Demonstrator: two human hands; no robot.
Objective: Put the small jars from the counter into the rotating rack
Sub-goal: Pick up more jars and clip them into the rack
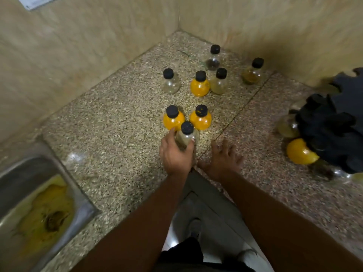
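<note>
Several small round jars with black caps stand on the speckled counter (117, 122) in the corner. My left hand (175, 156) grips the nearest one, a jar of pale greenish-brown contents (186, 135). Just behind it stand two orange-filled jars (172, 119) (200, 118). Farther back are a clear jar (170, 82), an orange jar (200, 85), a pale jar (219, 82), a dark jar (213, 58) and an amber jar (252, 72). My right hand (224, 158) rests flat on the counter with fingers spread, holding nothing. The black rotating rack (334, 126) stands at the right edge, with jars in it.
A steel sink (35, 203) with yellow stains sits at the lower left, set into the counter. Beige tiled walls (98, 36) close the corner behind the jars. The counter's inner corner edge lies just under my wrists, with the floor and my feet below.
</note>
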